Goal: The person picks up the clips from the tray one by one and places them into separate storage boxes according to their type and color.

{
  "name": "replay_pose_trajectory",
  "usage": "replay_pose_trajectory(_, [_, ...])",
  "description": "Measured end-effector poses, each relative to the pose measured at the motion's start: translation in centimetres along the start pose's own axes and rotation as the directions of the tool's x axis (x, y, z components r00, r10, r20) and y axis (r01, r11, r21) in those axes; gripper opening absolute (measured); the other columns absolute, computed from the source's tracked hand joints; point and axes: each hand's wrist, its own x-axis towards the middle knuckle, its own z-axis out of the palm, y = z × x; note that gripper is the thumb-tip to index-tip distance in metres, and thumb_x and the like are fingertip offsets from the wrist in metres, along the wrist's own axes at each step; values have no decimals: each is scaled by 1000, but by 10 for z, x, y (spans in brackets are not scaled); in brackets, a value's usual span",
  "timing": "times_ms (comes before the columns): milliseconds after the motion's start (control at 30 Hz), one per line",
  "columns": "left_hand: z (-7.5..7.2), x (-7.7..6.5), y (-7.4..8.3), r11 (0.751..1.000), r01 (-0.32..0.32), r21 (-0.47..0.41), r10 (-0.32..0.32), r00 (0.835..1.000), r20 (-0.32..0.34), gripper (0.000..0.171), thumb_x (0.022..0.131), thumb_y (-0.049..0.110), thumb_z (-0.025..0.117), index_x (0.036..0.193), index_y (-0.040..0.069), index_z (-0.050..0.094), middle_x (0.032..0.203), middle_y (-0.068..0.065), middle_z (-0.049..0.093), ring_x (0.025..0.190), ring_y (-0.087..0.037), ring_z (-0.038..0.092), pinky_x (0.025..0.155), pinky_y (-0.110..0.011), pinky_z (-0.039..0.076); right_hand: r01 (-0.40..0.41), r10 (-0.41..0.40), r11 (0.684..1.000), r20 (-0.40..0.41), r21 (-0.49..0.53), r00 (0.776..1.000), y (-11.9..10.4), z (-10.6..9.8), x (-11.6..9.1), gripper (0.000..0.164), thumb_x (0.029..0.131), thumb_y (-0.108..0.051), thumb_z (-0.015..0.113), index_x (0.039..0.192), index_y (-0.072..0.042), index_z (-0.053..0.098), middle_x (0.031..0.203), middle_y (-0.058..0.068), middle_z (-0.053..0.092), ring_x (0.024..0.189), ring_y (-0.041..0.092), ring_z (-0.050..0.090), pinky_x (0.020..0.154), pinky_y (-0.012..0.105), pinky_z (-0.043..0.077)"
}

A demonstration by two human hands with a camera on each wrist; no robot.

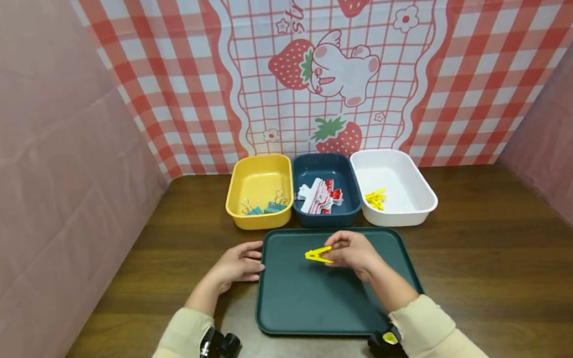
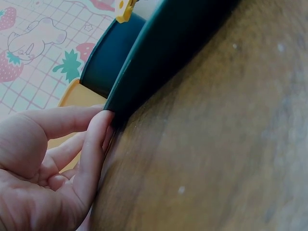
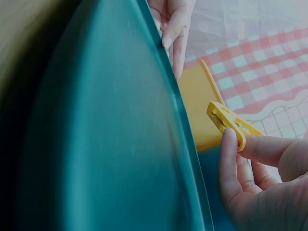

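Observation:
My right hand (image 1: 354, 253) pinches a small yellow plastic clothespin (image 1: 315, 254) between thumb and fingertips. It is held over the dark green tray (image 1: 320, 304), one end pointing left. Seen from the right wrist, thumb and index finger grip the clothespin (image 3: 230, 126) at its lower end, its other end up and to the left. At the tray's left rim, my left hand (image 1: 237, 265) holds the edge. In the left wrist view the thumb and a fingertip of that hand (image 2: 62, 159) meet at the rim of the tray (image 2: 127, 77).
Behind the tray stand a yellow bin (image 1: 259, 180) with teal binder clips (image 1: 274, 206), a dark blue bin (image 1: 322, 165) with white and red clips (image 1: 319, 196), and a white bin (image 1: 401, 185) with yellow clothespins (image 1: 376, 199). A checked cloth (image 1: 180, 81) hangs behind the wooden table (image 1: 493, 275).

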Motion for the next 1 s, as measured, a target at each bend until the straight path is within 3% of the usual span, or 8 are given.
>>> replay_pose_trajectory(1000, [-2, 0, 0, 1000, -4, 0, 4, 1000, 21, 58, 84, -5, 61, 138, 0, 40, 117, -19, 49, 83, -17, 61, 72, -34, 56, 43, -42, 999, -55, 18, 998, 0, -66, -14, 20, 81, 13, 61, 99, 13, 52, 84, 11, 64, 72, 17, 64, 68, 31, 57])
